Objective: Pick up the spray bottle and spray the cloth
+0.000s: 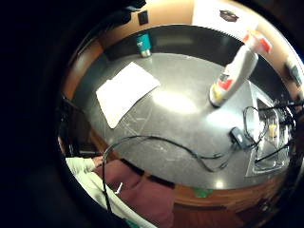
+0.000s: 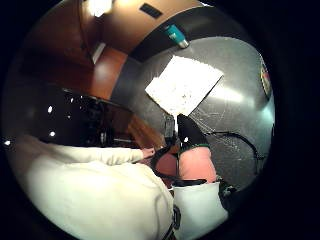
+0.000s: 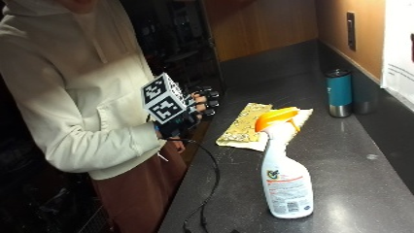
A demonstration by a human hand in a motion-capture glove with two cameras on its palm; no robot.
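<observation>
Spray bottle upright, partly hiding cloth, gloved hand apart, grip empty, fingers curled loosely.

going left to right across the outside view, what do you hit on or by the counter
gloved right hand held in the air off the counter's edge → cloth lying flat → spray bottle standing upright → teal tumbler by the back wall
</observation>
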